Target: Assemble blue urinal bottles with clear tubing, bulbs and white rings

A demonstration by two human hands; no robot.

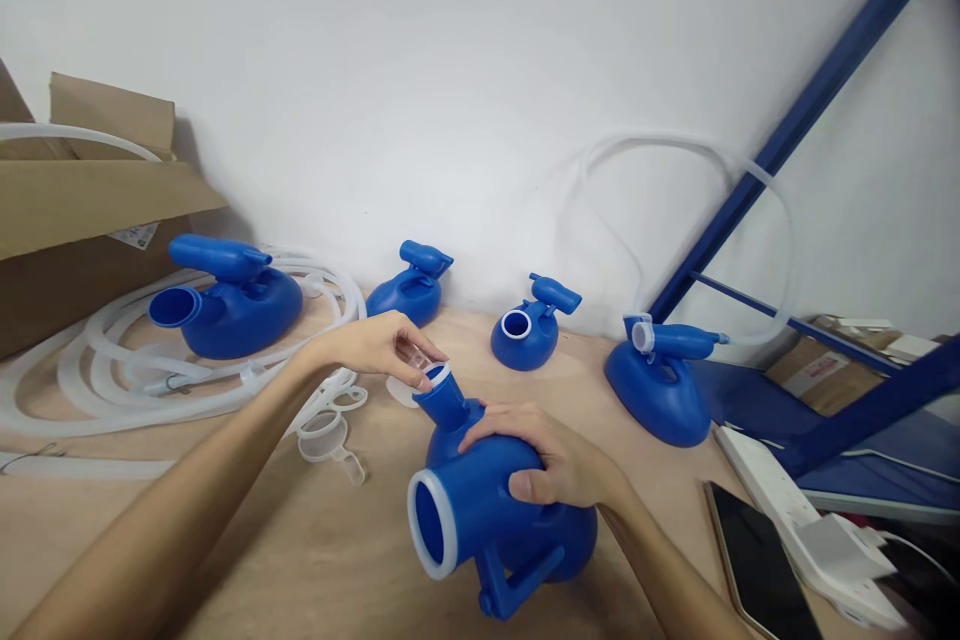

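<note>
A blue plastic bottle (pixel 517 510) lies near the front middle of the wooden table, with a wide white-rimmed opening facing the lower left. My right hand (pixel 544 455) is wrapped over its top, thumb and fingers on the blue surface. A narrower blue neck (pixel 444 400) rises behind it, with a white ring (pixel 439 376) at its mouth. The fingers of my left hand (pixel 394 350) pinch at this ring. A clear plastic cap (pixel 324 437) with a strap lies on the table to the left.
Several blue bottles stand behind, including one at left (pixel 244 315) and one at right (pixel 664 400). Coiled clear tubing (pixel 97 370) and a cardboard box (pixel 90 220) are at left. At right are a phone (pixel 757 560), a power strip (pixel 787 510) and a blue metal frame (pixel 810 115).
</note>
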